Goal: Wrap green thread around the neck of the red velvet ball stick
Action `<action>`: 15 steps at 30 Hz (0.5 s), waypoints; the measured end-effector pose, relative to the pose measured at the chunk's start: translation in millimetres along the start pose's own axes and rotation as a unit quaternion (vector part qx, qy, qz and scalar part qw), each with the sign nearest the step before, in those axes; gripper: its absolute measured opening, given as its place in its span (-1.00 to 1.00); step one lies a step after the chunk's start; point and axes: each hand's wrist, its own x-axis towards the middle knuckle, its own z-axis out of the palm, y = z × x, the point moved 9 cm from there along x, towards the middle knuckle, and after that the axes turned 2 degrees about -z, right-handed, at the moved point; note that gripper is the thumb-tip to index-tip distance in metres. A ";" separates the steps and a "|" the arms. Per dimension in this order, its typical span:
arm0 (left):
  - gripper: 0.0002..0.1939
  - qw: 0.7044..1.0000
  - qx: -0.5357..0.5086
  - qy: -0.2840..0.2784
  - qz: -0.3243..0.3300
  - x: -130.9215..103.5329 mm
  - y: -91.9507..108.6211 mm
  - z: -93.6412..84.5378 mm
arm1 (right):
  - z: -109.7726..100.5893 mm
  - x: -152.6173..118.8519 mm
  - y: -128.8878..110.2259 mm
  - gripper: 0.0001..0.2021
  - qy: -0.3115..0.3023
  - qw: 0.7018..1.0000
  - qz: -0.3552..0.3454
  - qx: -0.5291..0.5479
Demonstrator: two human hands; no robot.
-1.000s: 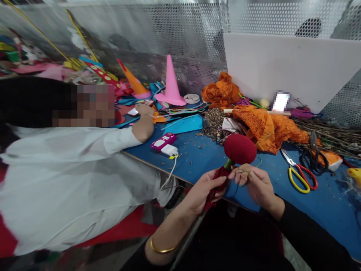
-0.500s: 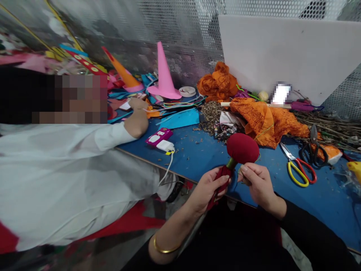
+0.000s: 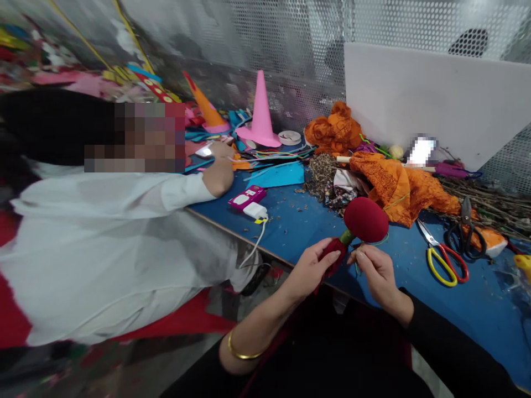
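Observation:
A stuffed dark red cloth piece with a rounded top point(image 3: 365, 219) stands tilted above the table's front edge. Green thread point(image 3: 345, 237) is wound around its narrow neck. My left hand point(image 3: 312, 265) is closed around the gathered red cloth point(image 3: 334, 255) just below that neck. Close beside it, under the round top, my right hand point(image 3: 376, 272) is pinched on the loose green thread, a strand of which shows below the fingers. To the right of my right hand lie scissors with yellow and red handles point(image 3: 442, 264).
Black-handled scissors point(image 3: 466, 231), orange cloth point(image 3: 394, 185) and dry twigs point(image 3: 504, 202) lie on the blue table point(image 3: 286, 226). A purple box point(image 3: 248, 198) and white charger point(image 3: 255, 210) with a cable are to the left. A person in white point(image 3: 108, 237) leans there, near a pink cone point(image 3: 261, 113).
The view has swung slightly left, so the scene sits farther right. My right hand has dropped a little relative to the round top, still pinching the thread. My left hand keeps its hold.

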 end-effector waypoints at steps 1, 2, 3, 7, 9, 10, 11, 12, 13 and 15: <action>-0.66 1.000 0.028 0.006 0.013 0.6 2.6 -2.4 | 0.1 -0.3 -2.0 -0.70 0.002 1.000 -0.013 -0.012; -0.65 0.998 0.059 0.017 0.025 1.1 4.8 -5.9 | 1.8 -0.6 -4.0 -0.70 -0.004 0.999 -0.024 -0.020; -0.64 0.995 0.092 0.033 0.035 1.5 6.8 -10.1 | 4.9 -1.0 -5.9 -0.71 -0.017 0.999 -0.032 -0.027; -0.59 0.960 0.250 0.111 0.057 0.0 12.2 -22.4 | 23.6 -4.5 -16.9 -0.74 -0.107 0.988 -0.080 -0.076; -0.60 0.932 0.337 0.120 0.048 -1.2 12.1 -20.4 | 28.3 -7.0 -25.6 -0.76 -0.135 0.979 -0.122 -0.091; -0.63 0.919 0.375 0.114 0.044 -1.7 11.7 -17.9 | 28.4 -7.8 -29.8 -0.76 -0.140 0.975 -0.142 -0.094; -0.64 0.907 0.406 0.105 0.043 -2.1 11.5 -15.0 | 27.0 -8.0 -32.8 -0.76 -0.140 0.973 -0.155 -0.097; -0.65 0.896 0.430 0.097 0.044 -2.5 11.6 -12.3 | 24.6 -7.5 -34.4 -0.77 -0.135 0.972 -0.161 -0.104; -0.66 0.888 0.448 0.091 0.048 -3.1 12.1 -10.4 | 20.6 -6.0 -34.8 -0.78 -0.123 0.973 -0.159 -0.116; -0.68 0.874 0.475 0.090 0.058 -4.6 14.3 -8.6 | 10.9 -1.0 -32.9 -0.80 -0.095 0.976 -0.135 -0.145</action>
